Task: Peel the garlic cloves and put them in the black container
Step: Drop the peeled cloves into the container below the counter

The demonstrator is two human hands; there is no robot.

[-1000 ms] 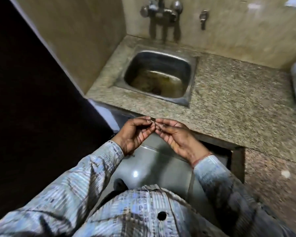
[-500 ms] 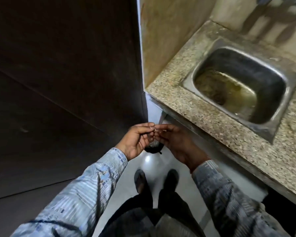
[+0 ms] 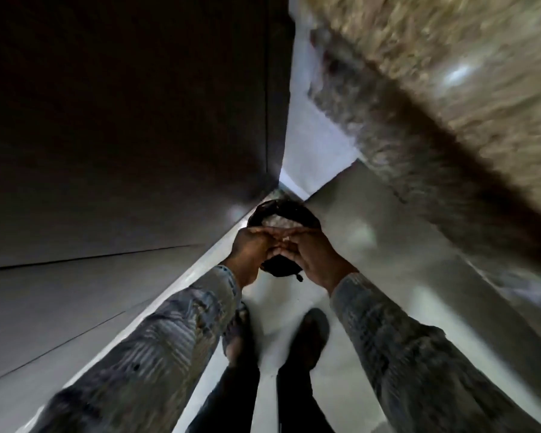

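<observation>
working a small pale piece, taken to be the garlic clove (image 3: 285, 239), between both sets of fingertips.

head view, items:
- left hand (image 3: 252, 245): fingers curled inward, tips pinching the garlic clove from the left.
- right hand (image 3: 316, 256): fingers curled likewise, tips meeting the left hand's on the same piece. blur hides how much skin is left on it.
- black container (image 3: 294, 207): round, dark, standing on the floor (image 3: 341, 385) in the corner, directly beneath the joined hands and partly hidden by them. pale scraps (image 3: 270, 220) lie inside. whether this is the container meant for cloves or a bin for skins cannot be told.
- granite counter (image 3: 450, 89): upper right, heavily smeared by camera motion.
- dark panel (image 3: 122, 120): fills the left side.
- shoes (image 3: 308, 335): near the container, toes pointing toward it.

risks, as judged:
- the clove is small and held only by fingertips high above the floor, so a slip while stripping skin would drop it unpeeled into the container or beside it.
- if the receptacle is for waste, a released clove lands among the skins.
- dim light may leave skin fragments unnoticed.
</observation>
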